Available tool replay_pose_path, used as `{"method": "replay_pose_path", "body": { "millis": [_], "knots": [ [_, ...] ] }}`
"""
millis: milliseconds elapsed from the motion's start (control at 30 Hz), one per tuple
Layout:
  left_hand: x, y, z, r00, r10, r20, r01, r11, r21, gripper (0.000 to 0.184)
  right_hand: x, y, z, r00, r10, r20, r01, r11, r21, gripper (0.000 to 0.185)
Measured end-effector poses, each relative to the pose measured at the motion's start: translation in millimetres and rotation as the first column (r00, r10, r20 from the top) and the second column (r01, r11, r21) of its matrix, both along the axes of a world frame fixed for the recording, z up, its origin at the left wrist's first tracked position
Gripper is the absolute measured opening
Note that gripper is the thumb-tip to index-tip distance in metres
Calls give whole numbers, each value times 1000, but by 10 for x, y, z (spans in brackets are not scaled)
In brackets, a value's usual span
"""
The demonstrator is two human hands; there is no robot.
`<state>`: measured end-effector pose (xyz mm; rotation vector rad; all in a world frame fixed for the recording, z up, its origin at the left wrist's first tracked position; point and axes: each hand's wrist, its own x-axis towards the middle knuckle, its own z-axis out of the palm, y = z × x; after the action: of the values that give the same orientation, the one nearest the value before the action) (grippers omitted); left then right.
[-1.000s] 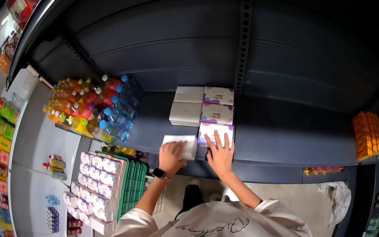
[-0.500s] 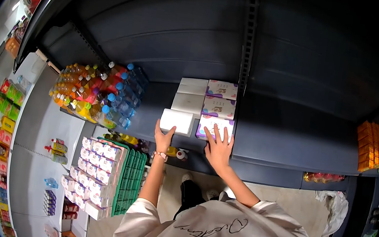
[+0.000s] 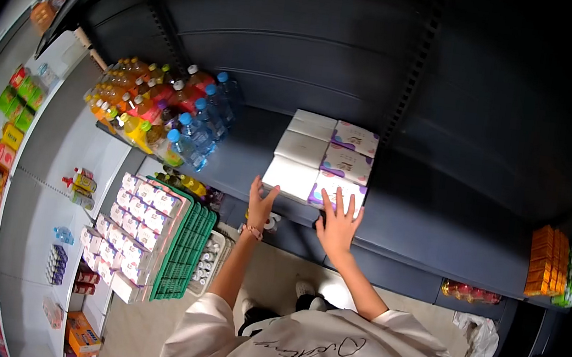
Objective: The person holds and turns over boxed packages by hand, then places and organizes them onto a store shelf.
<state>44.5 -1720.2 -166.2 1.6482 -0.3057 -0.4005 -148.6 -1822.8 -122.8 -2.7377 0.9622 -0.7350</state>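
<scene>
Two columns of tissue packs stand side by side on a dark shelf. The left column shows plain white tops; its front white pack (image 3: 290, 178) sits in line with those behind it. My left hand (image 3: 260, 207) is at that pack's front left corner, thumb and fingers apart, not wrapped round it. In the right column, the front printed tissue pack (image 3: 325, 185) has purple and pink patterns. My right hand (image 3: 339, 226) reaches over its front edge with fingers spread, the fingertips resting on or just above its top.
Left on the dark shelf (image 3: 246, 152) are many drink bottles (image 3: 195, 135). Orange packs (image 3: 543, 261) stand at its far right. Below left, a green crate (image 3: 185, 252) adjoins stacked tissue packs (image 3: 140, 232). A white plastic bag (image 3: 477, 341) lies on the floor at right.
The front white pack has moved back and right, closing the gap beside the printed pack. My left hand has let go of it and drawn slightly away. The camera view has tilted.
</scene>
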Motion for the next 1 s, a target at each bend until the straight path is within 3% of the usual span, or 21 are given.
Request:
{"method": "replay_pose_path", "body": {
  "millis": [67,200,267,400,467,533,667,767,833,900,1000],
  "knots": [
    [-116,228,-140,994,53,-92,-65,988,-139,63,1,30,35,1000,-9,-24,9,1000,0,74],
    [-565,1158,-658,997,-66,-49,54,975,-214,53,57,74,-4,999,-21,-28,21,1000,-1,76],
    [-937,1814,-943,992,-4,-129,4,1000,0,50,82,109,-40,999,-36,-9,36,999,-36,76],
    [-1715,3379,-1546,953,102,-286,-25,966,259,48,95,182,-69,999,-48,10,49,994,-98,75],
    [-2159,4144,-1779,913,236,-333,-148,952,270,44,81,228,-52,997,-71,-35,67,992,-108,77],
    [-2530,4921,-2069,907,302,-294,-164,895,414,44,121,402,-122,982,-187,3,186,973,-138,79],
    [-3076,5993,-2117,811,500,-304,-295,798,525,42,188,1267,-305,978,-100,184,124,984,-124,83],
    [-3285,6422,-1948,732,612,-301,-441,761,475,42,294,2280,-536,997,9,79,-8,1000,-16,82],
    [-3343,6601,-1849,666,665,-337,-546,743,387,42,359,2912,-798,985,174,-19,-171,981,87,83],
    [-3358,6719,-1794,627,688,-365,-591,726,353,42,458,3448,-1072,941,330,-75,-306,925,226,81],
    [-3270,6853,-1765,614,685,-392,-617,726,303,43,595,4158,-1059,841,533,-88,-461,793,400,78]
  ]
}}
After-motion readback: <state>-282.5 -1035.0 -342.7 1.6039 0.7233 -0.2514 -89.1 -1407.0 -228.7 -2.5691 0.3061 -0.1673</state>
